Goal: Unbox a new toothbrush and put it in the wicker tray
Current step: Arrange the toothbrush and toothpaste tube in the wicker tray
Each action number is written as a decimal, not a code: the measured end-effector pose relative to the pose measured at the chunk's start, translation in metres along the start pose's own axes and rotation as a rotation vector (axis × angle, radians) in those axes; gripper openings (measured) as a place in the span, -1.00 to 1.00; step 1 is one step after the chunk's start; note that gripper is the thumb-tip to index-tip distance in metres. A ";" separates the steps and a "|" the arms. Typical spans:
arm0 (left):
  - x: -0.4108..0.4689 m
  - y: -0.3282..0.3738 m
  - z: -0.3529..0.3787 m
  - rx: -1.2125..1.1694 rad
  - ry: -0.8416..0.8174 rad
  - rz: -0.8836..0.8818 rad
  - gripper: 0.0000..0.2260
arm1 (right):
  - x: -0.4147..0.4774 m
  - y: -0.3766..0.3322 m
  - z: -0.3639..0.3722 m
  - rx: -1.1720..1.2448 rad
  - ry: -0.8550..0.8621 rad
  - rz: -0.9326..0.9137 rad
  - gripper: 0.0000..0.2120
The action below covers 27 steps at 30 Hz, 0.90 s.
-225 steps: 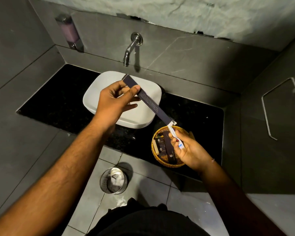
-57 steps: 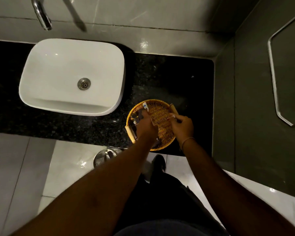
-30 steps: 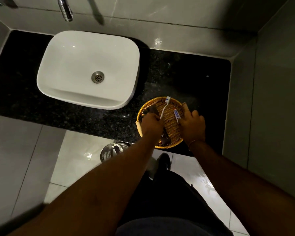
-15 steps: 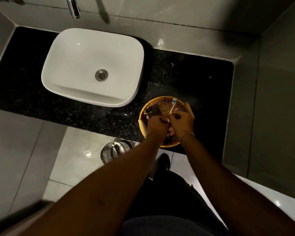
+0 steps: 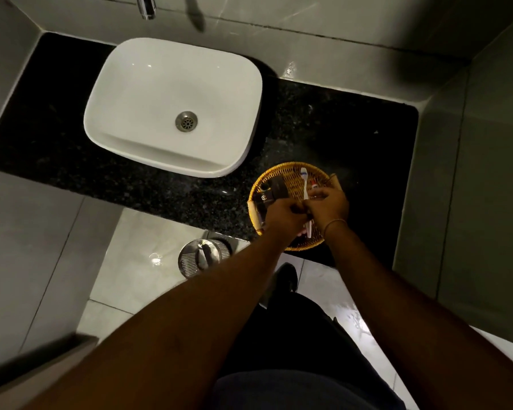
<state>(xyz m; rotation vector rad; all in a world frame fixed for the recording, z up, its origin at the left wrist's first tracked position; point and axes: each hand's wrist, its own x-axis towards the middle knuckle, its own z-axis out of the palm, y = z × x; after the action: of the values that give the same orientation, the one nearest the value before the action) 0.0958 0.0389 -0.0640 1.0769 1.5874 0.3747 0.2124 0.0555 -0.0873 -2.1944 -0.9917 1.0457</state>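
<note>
The round wicker tray (image 5: 282, 170) sits on the black counter, right of the basin. A white toothbrush (image 5: 305, 184) lies across it, with the bristle head near the far rim and the handle end showing below my hands. My left hand (image 5: 282, 216) and my right hand (image 5: 329, 202) meet over the tray's middle, both with fingers closed around the brush's handle. A small red and white tube (image 5: 314, 184) rests by my right fingertips. Dark boxes (image 5: 274, 189) lie in the tray's left half, partly under my left hand.
A white basin (image 5: 148, 93) stands on the black granite counter (image 5: 353, 143) with a tap (image 5: 145, 7) behind it. A steel bin (image 5: 202, 257) stands on the floor below the counter edge. Grey walls close in on the left and the right.
The toothbrush has come down from tilted in my left hand to lying along the tray. My right hand moved in to meet my left, and the small tube now lies in the tray.
</note>
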 end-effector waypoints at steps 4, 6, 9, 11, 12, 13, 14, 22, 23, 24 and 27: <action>-0.004 -0.001 -0.010 0.464 0.006 0.138 -0.80 | 0.001 0.003 0.003 -0.122 -0.014 -0.036 -0.80; -0.009 -0.003 -0.011 0.719 -0.006 0.220 -0.77 | 0.003 0.004 0.002 -0.131 -0.032 -0.013 -0.77; -0.014 -0.013 -0.010 0.974 0.004 0.305 -0.67 | 0.008 0.009 0.000 -0.173 -0.109 0.020 -0.78; -0.018 -0.018 -0.009 1.071 0.032 0.351 -0.61 | 0.004 0.010 0.002 -0.120 -0.121 0.047 -0.78; -0.019 -0.021 -0.008 1.091 0.049 0.379 -0.61 | 0.002 0.011 0.004 -0.115 -0.126 0.043 -0.76; -0.019 -0.023 -0.008 1.101 0.063 0.404 -0.61 | 0.000 0.012 0.005 -0.131 -0.133 0.025 -0.75; -0.020 -0.025 -0.008 1.105 0.076 0.422 -0.61 | 0.000 0.012 0.005 -0.157 -0.140 0.007 -0.74; -0.026 -0.025 -0.014 1.149 0.069 0.446 -0.52 | 0.000 0.009 0.006 -0.281 -0.111 -0.070 -0.74; -0.026 -0.025 -0.014 1.158 0.067 0.455 -0.51 | 0.001 0.011 0.006 -0.281 -0.099 -0.080 -0.76; -0.026 -0.026 -0.014 1.168 0.066 0.459 -0.49 | 0.001 0.010 0.006 -0.278 -0.090 -0.080 -0.77; -0.026 -0.029 -0.017 1.162 0.067 0.472 -0.47 | 0.000 0.009 0.008 -0.295 -0.065 -0.089 -0.79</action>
<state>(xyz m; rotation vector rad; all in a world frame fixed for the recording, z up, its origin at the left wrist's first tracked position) 0.0671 0.0075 -0.0635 2.3509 1.5756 -0.2860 0.2095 0.0510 -0.0977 -2.3333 -1.3333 0.9882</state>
